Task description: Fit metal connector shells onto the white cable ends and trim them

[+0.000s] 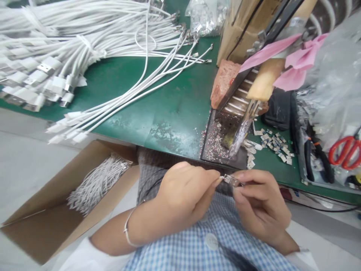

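Close in front of my body, my left hand (187, 192) pinches what looks like a white cable end between thumb and forefinger. Most of it is hidden in the fist. Facing it, my right hand (261, 201) grips a small metal connector (231, 180) with thumb and fingertips. The two parts meet at my fingertips; whether they are joined I cannot tell. Just beyond my hands, at the table's edge, lies a dark pad (217, 139) strewn with solder bits. Loose small connector pieces (278, 145) are scattered to its right.
Several white USB cables (124, 98) lie across the green table (175, 109), below thick tied cable bundles (84, 45). A cardboard box (31, 229) with cables stands lower left. A soldering iron (265, 81) with pink ribbon leans over the pad. Red-handled scissors (345, 152) and pliers (318, 158) lie right.
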The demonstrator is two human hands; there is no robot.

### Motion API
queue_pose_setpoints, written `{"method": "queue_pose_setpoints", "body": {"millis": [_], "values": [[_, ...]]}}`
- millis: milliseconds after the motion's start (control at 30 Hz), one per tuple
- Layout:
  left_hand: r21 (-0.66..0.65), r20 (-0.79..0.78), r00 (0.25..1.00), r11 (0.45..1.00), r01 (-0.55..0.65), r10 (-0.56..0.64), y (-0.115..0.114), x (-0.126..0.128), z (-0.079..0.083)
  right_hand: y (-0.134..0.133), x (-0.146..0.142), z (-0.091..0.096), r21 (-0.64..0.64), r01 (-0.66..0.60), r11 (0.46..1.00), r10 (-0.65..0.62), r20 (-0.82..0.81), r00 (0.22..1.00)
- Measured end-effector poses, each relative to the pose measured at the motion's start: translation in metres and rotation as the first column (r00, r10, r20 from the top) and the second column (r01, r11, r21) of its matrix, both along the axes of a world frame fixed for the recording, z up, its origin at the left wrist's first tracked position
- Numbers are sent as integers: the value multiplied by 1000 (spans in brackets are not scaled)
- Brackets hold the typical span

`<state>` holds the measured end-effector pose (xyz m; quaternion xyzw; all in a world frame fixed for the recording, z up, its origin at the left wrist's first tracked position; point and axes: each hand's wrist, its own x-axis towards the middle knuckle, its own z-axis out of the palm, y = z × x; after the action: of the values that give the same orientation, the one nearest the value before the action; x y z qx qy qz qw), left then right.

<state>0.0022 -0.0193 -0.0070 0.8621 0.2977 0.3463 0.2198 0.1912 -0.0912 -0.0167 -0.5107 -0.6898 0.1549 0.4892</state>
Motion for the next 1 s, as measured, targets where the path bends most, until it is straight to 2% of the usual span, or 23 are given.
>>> {"method": "queue_pose_setpoints", "body": {"millis": [200, 433, 533, 600, 667, 767, 867, 933, 1000], "values": [[-25, -37, 999, 1000, 11, -12, -1, -5, 1, -1, -2, -2, -85, -45, 995, 34, -129, 991], [-69, -47, 998, 997, 32, -35, 0, -5, 5, 0, -1, -2, -87, -58, 995, 43, -166, 985], [-119, -124, 987, 989, 88, -103, 6, -18, 9, -2, 0, -4, -105, -67, 992, 46, -195, 980], [-170, -154, 979, 980, 106, -133, 9, -35, 10, -6, 2, -7, -124, -59, 990, 32, -214, 976], [-220, -154, 986, 975, 24, -59, 10, -60, 13, -10, 4, -10, -145, -64, 987, 30, -226, 974], [-257, -212, 955, 931, -261, 209, 3, -100, 23, -11, 6, -16, -166, -130, 977, 92, -221, 971], [-157, -262, 814, 809, -566, 518, -6, -138, 36, -8, 4, -19, -184, -215, 959, 174, -217, 961], [-65, -310, 721, 743, -666, 619, -9, -162, 40, -6, 2, -21, -201, -274, 940, 233, -205, 950], [-11, -377, 635, 683, -731, 674, -7, -187, 35, -3, 0, -22, -213, -321, 923, 283, -188, 940]]}}
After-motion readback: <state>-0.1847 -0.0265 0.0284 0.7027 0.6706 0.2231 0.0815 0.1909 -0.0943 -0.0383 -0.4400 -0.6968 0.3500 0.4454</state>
